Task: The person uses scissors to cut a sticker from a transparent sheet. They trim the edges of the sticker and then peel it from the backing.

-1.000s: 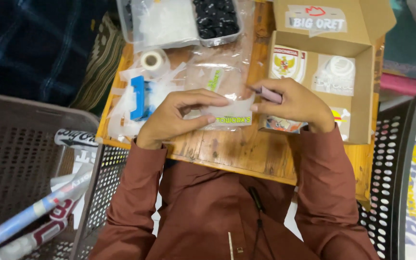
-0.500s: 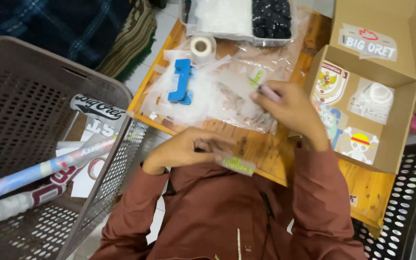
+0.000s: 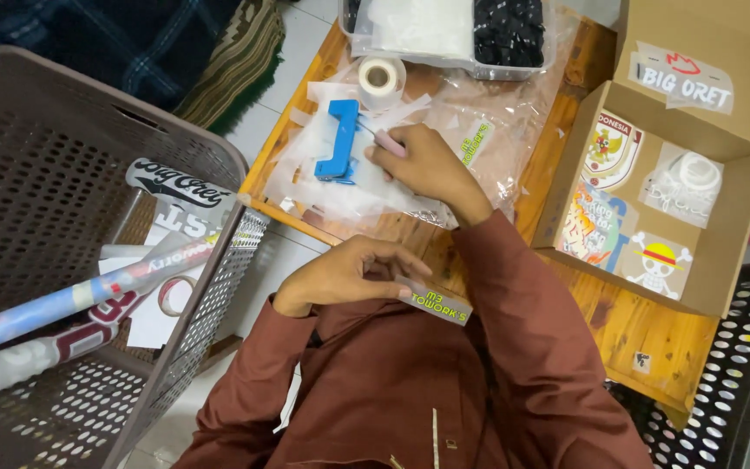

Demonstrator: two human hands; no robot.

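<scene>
My left hand (image 3: 349,274) is drawn back near my chest, pinching a small clear packet with a yellow-green label (image 3: 436,306). My right hand (image 3: 427,165) reaches over a heap of clear plastic bags (image 3: 496,139) on the wooden table (image 3: 653,343). It holds a thin pink pen-like thing (image 3: 390,144), whose tip is beside a blue plastic tool (image 3: 338,139). A white tape roll (image 3: 380,76) stands just beyond the blue tool.
An open cardboard box (image 3: 744,217) with stickers inside sits at the table's right. A clear container (image 3: 444,30) of white and black pieces is at the far edge. A brown basket (image 3: 54,156) with rolled sheets stands left, and a black perforated basket (image 3: 740,382) right.
My left hand lifted the labelled packet off the table and drew it toward my chest. My right hand moved left to the blue tool. The view swung leftward.
</scene>
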